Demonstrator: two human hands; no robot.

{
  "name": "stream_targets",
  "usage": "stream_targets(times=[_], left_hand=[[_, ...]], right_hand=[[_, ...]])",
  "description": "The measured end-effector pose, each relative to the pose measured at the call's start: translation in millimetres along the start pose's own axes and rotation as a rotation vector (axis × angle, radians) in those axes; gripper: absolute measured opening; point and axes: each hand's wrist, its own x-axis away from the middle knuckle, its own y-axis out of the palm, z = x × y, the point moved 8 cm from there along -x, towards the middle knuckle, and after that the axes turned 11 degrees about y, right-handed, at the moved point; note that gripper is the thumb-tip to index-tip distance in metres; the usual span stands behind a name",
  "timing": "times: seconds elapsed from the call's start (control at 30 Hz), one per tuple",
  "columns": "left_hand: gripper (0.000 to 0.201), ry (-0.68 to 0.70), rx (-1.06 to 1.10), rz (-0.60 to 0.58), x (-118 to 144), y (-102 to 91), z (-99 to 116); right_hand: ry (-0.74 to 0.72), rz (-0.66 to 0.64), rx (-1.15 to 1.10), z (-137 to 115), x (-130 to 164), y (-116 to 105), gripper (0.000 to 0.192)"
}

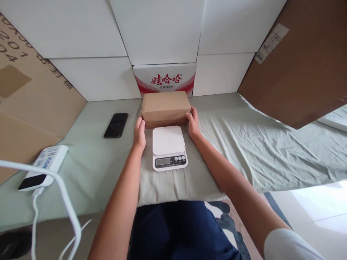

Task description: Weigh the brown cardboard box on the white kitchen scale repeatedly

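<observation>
The left hand [139,133] and right hand [193,122] clasp the box [165,107] at nine and three, fingers pressed flat; it looks stiff, light cardboard, twelve o'clock of the scale [168,147].

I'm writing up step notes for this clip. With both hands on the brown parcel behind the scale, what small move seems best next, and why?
Probably lift the brown parcel slightly: the left hand and right hand press its two ends, it rests on the cloth just behind the kitchen scale, and the scale's platform is bare.
</observation>
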Motion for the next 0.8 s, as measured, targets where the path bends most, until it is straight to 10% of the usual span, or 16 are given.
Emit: stream_targets(times=[0.8], left_hand=[[0.062, 0.006, -0.018, 0.008, -1.9, -0.6, -2.9]], right_hand=[[0.014, 0.004, -0.021, -0.5, -0.5, 0.1, 0.05]])
